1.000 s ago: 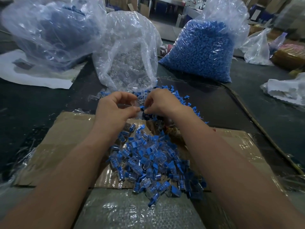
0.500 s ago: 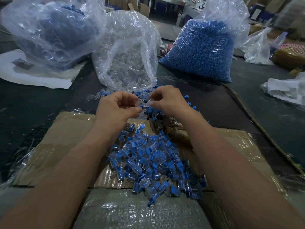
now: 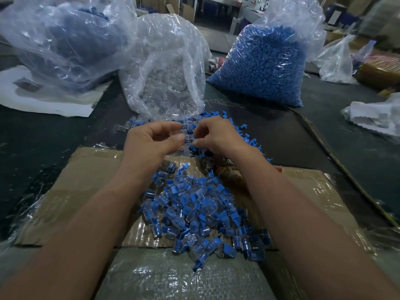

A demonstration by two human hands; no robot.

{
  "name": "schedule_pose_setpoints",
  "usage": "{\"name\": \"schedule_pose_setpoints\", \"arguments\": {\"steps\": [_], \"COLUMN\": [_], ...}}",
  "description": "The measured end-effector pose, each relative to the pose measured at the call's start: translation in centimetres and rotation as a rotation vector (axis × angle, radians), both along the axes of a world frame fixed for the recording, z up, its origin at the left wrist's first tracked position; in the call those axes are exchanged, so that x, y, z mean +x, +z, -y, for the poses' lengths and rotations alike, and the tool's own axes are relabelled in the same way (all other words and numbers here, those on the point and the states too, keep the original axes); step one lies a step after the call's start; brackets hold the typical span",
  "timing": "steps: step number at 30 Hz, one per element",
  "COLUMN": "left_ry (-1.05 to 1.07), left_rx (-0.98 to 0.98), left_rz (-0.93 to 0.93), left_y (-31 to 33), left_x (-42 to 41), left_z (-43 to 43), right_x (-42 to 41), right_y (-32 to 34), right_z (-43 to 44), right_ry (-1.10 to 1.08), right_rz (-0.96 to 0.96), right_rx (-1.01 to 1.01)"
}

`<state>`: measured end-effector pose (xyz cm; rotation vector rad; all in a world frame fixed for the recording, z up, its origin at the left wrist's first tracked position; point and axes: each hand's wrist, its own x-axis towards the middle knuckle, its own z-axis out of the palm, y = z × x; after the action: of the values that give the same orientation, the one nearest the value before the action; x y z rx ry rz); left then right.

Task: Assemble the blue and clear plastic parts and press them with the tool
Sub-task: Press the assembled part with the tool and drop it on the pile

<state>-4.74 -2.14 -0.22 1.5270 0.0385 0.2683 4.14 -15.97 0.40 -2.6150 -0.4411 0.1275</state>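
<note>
Left hand [image 3: 151, 144] and right hand [image 3: 216, 137] pinch what appears to be one clear part [image 3: 187, 137], lying crosswise between their fingertips.

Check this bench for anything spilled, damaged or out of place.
Loose blue parts lie strewn on the dark table beyond the cardboard, at the mouth of the clear-parts bag. One stray clear part lies to their left. Possibly spillage, possibly working stock. No visible damage.

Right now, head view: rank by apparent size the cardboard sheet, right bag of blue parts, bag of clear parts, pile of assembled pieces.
1. cardboard sheet
2. right bag of blue parts
3. bag of clear parts and pile of assembled pieces look alike; pile nearer, unranked.
</note>
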Motion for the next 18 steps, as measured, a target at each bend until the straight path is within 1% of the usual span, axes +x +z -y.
{"name": "schedule_pose_setpoints", "arguments": {"steps": [5, 9, 12, 18], "left_ry": [-0.012, 0.032, 0.009, -0.015], "left_rx": [-0.011, 0.069, 0.056, 0.063], "left_rz": [-0.028, -0.049, -0.042, -0.047], "left_y": [-0.1, -0.3, -0.4, -0.3], "left_x": [0.0, 0.3, 0.1, 0.2], "left_z": [0.0, -0.1, -0.1, 0.0], "right_x": [-0.5, -0.5, -0.5, -0.7], "right_y": [0.0, 0.0, 0.0, -0.2], "right_z": [-0.7, -1.2, -1.2, -0.5], "right_ry": [0.052, 0.050, 0.046, 0.017], "right_rz": [0.013, 0.022, 0.017, 0.074], "right_rx": [-0.159, -0.276, -0.269, -0.153]}}
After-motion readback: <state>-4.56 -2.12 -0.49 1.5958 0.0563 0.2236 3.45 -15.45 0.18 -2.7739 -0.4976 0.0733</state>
